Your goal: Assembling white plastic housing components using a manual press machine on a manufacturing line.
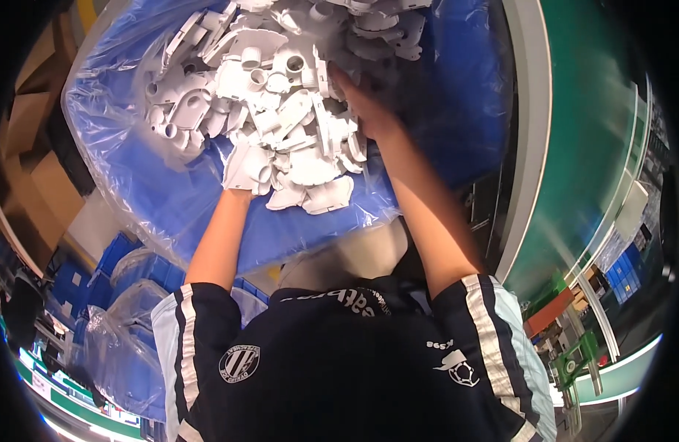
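A heap of white plastic fittings (280, 121), with round spouts and curved flanges, fills the middle of a blue-lined bin (457, 96). My left hand is hidden beneath a white fitting (247, 166) at the heap's near left edge; only the wrist shows, so its fingers cannot be judged. On the right side of the heap, my right hand (360, 103) curls against the fittings. One digit lies along an upright white piece (322, 77), and its other fingers are hidden behind the parts. A few fittings (328, 195) lie at the near edge between my forearms.
Clear plastic film (107, 140) covers the bin's left wall. A green work surface with a pale edge (527, 132) curves along the right. Cardboard boxes (41, 140) stand at far left, and blue containers under plastic film (126, 346) are at lower left.
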Tool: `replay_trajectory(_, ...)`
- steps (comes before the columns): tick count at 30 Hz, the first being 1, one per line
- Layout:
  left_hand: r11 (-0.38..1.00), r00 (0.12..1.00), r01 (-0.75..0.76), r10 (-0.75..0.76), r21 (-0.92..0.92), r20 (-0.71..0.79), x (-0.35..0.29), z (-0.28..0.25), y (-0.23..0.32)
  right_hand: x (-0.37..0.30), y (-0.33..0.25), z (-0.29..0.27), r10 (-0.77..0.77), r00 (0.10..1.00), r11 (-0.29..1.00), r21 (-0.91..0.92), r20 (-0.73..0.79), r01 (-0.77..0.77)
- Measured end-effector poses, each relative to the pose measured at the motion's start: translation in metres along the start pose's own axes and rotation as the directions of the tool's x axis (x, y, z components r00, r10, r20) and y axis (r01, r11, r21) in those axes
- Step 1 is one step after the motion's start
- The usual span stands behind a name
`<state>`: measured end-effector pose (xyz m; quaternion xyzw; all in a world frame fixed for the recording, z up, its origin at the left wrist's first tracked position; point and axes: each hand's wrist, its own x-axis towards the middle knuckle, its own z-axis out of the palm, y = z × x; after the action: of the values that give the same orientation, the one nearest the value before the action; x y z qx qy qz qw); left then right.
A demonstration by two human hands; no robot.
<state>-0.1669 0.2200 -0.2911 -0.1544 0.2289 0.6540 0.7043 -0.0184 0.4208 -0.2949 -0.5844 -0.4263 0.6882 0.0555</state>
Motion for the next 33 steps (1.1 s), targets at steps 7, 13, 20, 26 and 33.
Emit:
replay_trajectory(7, 0.465, 0.978, -0.117, 0.206, 0.877, 0.021, 0.012, 0.030, 0.014, 0.018, -0.009, 0.005, 0.067, 0.997, 0.996, -0.053, -0.039, -0.069)
replay_trajectory(13, 0.779, 0.990, -0.131, 0.074, 0.613, 0.118, -0.003, 0.044, 0.018, 0.033, 0.056, -0.006, -0.016, 0.997, 0.977, 0.214, 0.080, -0.001)
replay_trajectory(20, 0.904, 0.999, -0.025, 0.007, 0.426, 0.044, -0.052, 0.111, 0.029, -0.088, -0.067, 0.027, 0.009, 0.985, 0.989, 0.146, 0.174, -0.035)
replay_trajectory(26, 0.971, 0.941, 0.108, -0.169, 0.214, 0.292, -0.015, 0.016, 0.005, -0.094, -0.062, 0.038, 0.099, 0.995, 0.994, -0.048, -0.001, -0.099)
replay_trajectory(33, 0.985, 0.928, 0.158, -0.174, 0.074, 0.330, 0.000, 0.024, -0.004, -0.071, -0.040, 0.027, -0.205, 0.968, 0.978, 0.012, -0.145, 0.209)
